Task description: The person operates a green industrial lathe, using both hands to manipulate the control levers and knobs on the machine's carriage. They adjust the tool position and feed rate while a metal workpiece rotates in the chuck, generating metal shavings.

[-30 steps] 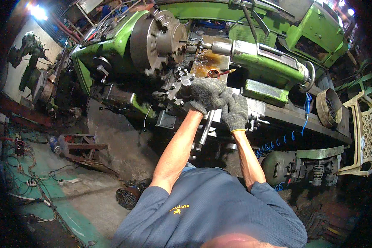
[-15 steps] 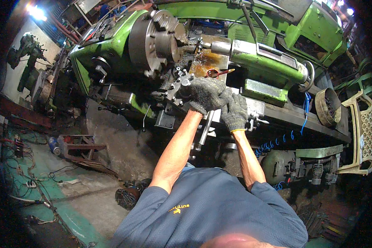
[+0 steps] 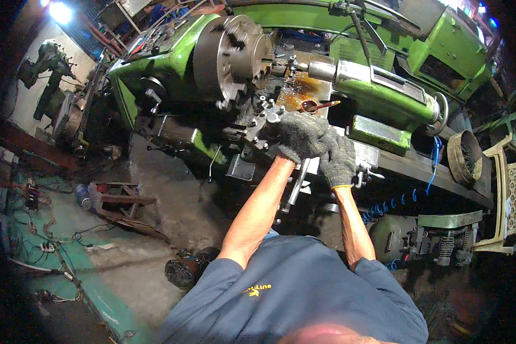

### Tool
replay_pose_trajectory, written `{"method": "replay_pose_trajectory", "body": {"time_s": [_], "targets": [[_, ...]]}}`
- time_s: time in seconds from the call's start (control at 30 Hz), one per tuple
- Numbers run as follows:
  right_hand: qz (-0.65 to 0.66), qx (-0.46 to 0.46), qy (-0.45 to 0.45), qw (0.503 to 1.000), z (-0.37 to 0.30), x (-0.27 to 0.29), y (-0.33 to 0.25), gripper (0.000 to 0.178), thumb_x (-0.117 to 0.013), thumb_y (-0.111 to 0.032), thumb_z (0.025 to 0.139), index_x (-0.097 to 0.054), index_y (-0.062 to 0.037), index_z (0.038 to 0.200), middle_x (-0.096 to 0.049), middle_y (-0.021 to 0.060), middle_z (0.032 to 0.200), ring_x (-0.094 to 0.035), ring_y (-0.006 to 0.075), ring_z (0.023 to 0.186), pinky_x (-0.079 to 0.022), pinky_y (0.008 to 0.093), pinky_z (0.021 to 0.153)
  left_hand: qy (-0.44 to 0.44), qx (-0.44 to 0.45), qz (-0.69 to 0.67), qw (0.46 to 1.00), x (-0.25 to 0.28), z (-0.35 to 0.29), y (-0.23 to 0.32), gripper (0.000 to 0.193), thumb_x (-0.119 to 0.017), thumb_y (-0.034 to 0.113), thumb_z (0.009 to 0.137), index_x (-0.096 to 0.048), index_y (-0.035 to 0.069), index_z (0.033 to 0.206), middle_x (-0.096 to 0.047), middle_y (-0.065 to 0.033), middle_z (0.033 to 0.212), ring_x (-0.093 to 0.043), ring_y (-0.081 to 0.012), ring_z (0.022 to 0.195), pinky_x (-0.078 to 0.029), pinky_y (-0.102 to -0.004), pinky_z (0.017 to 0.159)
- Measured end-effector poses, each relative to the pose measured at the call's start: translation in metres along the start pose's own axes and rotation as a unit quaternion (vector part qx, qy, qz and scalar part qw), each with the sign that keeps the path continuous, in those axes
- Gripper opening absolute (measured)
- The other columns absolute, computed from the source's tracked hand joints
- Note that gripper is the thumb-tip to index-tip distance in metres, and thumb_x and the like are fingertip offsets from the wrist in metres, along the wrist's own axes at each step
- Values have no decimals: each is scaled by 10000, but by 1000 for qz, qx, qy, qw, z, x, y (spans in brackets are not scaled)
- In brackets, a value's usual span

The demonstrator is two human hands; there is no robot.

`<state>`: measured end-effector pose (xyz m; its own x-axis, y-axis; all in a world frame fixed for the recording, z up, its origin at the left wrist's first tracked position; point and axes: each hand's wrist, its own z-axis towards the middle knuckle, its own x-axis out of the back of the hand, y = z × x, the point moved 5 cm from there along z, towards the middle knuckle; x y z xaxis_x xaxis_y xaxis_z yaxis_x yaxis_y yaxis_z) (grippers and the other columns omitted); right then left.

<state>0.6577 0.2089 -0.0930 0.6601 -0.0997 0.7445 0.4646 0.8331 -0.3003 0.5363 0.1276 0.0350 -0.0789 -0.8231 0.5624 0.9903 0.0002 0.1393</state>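
Note:
Both of my hands wear grey knit gloves and are close together over the carriage of a green lathe. My left hand (image 3: 305, 135) is curled just right of the tool post (image 3: 269, 121), its fingers closed round something hidden beneath the glove. Pressed against it, my right hand (image 3: 336, 159) is also closed, and what it grips is hidden. Behind them, a red-handled brush (image 3: 328, 105) rests with its head in a small round cup (image 3: 308, 106) on the oily, chip-strewn plate (image 3: 321, 89). To the left is the large chuck (image 3: 212, 60); the tailstock (image 3: 378, 86) stands to the right.
A metal rod (image 3: 295, 189) slopes down below my hands. Right of them are a round tin (image 3: 463, 157), a coiled blue air hose (image 3: 433, 166), a compressor (image 3: 444, 229) and a beige plastic chair (image 3: 501, 195). Cables (image 3: 63, 269) lie across the floor at left.
The whole view has shifted slightly, so everything sits a little further right and lower. My hands keep nearly the same place on the lathe, still together.

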Motion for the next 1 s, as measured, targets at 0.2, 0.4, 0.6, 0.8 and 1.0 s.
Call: {"method": "replay_pose_trajectory", "body": {"time_s": [0.2, 0.4, 0.6, 0.8, 1.0], "targets": [[10, -17, -19, 1000, 1, 2, -2, 397, -709, -238, 815, -698, -47, 1163, -642, 207, 1291, -554, 413, 1264, -376, 532, 1145, -6, -1, 5, 1000, 0, -1, -2, 284, -716, 332, 803, -654, 151, 594, -595, -108, 574, -606, -312, 524, -466, -462, 522], [14, -10, -12, 1000, 4, 6, -3, 369, -706, -224, 805, -681, -39, 1123, -632, 203, 1260, -556, 415, 1231, -399, 535, 1109, -12, 8, -38, 999, 1, 0, -1, 280, -719, 334, 805, -657, 155, 600, -610, -108, 585, -610, -310, 526, -472, -455, 521], [27, -20, -22, 999, 5, 5, -2, 354, -697, -217, 806, -682, -44, 1114, -630, 198, 1238, -552, 414, 1234, -390, 532, 1120, -21, 17, -5, 1000, -4, -2, -3, 299, -719, 424, 735, -647, 171, 594, -592, -91, 571, -612, -312, 537, -455, -462, 524], [28, -22, -24, 999, 5, 4, -4, 362, -705, -223, 805, -685, -40, 1117, -636, 204, 1237, -558, 414, 1234, -389, 537, 1122, -21, 13, -2, 1000, -2, -2, -2, 301, -712, 426, 744, -651, 168, 602, -596, -88, 576, -612, -311, 536, -455, -462, 522], [20, -30, -30, 999, 2, -1, 1, 385, -709, -235, 817, -698, -59, 1159, -636, 219, 1310, -548, 416, 1288, -370, 526, 1158, -19, -1, -3, 1000, -1, 1, -1, 316, -719, 373, 794, -634, 149, 588, -583, -103, 562, -600, -310, 518, -456, -454, 513]]}}
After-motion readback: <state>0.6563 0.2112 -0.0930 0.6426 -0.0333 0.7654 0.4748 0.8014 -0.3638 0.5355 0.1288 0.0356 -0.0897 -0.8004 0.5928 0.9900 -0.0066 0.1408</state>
